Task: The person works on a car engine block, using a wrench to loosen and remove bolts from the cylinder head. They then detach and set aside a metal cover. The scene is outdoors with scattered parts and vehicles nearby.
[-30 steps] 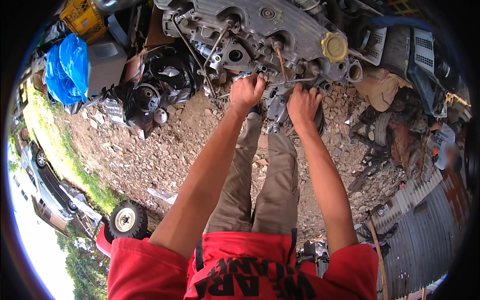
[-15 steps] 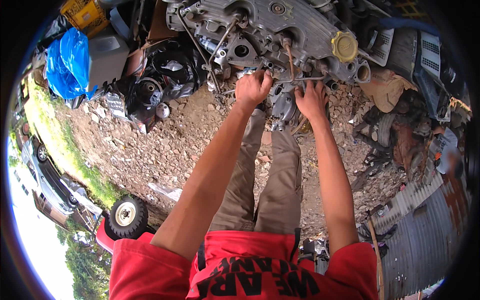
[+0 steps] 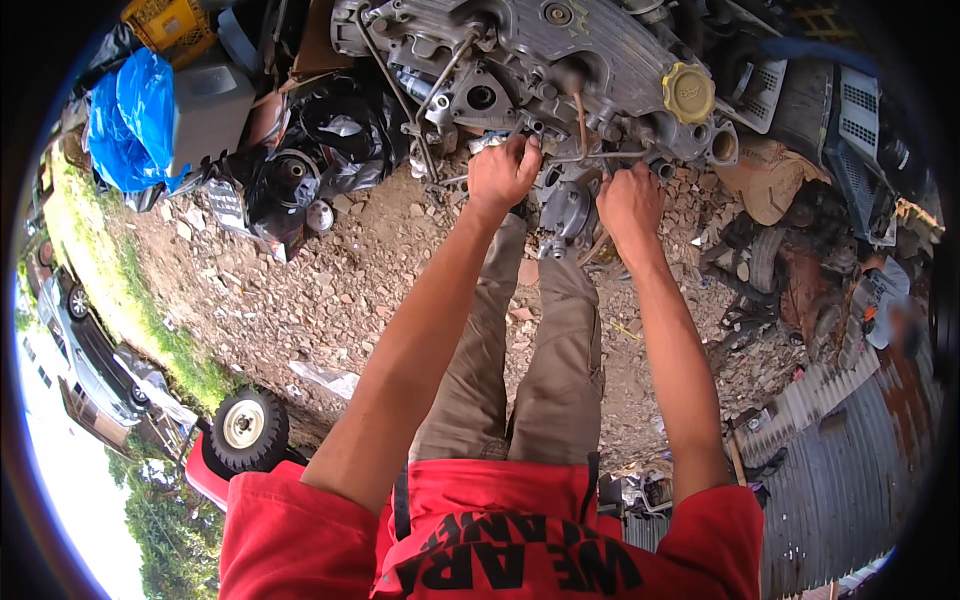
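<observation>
My left hand (image 3: 505, 176) is closed in a fist at the near side of a grey metal engine (image 3: 600, 45), its thumb along the top. A thin metal bar (image 3: 610, 156) runs rightward from beside this fist, meeting a rusty upright rod (image 3: 580, 118) in a T shape. What the left fist holds is mostly hidden. Just below the bar's right end, my right hand (image 3: 632, 205) has its fingers curled together, and I cannot make out what is in them. Between my hands sits a rounded grey metal part (image 3: 566, 208). A yellow cap (image 3: 690, 92) tops the engine at right.
Black plastic bags (image 3: 345, 135) and a blue bag (image 3: 132, 120) lie at left, near a yellow crate (image 3: 165, 28). On the right are a brown sack (image 3: 770, 180), scrap parts and corrugated sheets (image 3: 840, 480). Stony ground surrounds my legs. A wheel (image 3: 246, 427) is behind left.
My right hand's fingers, stretched against the bar before, are now curled in. The hand has shifted slightly nearer to me and to the right. My left fist stays about where it was.
</observation>
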Motion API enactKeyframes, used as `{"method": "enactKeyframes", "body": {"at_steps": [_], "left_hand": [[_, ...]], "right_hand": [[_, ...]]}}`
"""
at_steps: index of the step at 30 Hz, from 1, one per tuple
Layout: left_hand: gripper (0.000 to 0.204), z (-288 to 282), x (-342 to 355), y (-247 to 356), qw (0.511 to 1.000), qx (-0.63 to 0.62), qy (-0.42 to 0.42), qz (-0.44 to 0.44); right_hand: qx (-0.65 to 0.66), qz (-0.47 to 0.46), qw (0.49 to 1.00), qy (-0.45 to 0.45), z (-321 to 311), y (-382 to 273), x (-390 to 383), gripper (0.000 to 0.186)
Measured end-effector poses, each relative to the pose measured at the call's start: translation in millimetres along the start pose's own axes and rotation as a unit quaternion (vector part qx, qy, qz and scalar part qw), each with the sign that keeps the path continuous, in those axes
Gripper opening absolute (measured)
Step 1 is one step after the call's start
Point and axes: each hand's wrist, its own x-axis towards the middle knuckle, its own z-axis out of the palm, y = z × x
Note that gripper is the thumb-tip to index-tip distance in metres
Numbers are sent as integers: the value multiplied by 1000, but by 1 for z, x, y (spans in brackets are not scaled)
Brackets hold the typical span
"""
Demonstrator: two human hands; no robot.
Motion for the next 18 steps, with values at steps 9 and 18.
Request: {"method": "enactKeyframes", "body": {"at_steps": [9, 18], "left_hand": [[34, 13, -86, 11, 963, -76, 154, 205], [46, 21, -64, 36, 951, -49, -125, 279]], "right_hand": [[44, -5, 999, 15, -15, -20, -22, 33], [438, 104, 873, -189, -36, 39, -42, 49]]}}
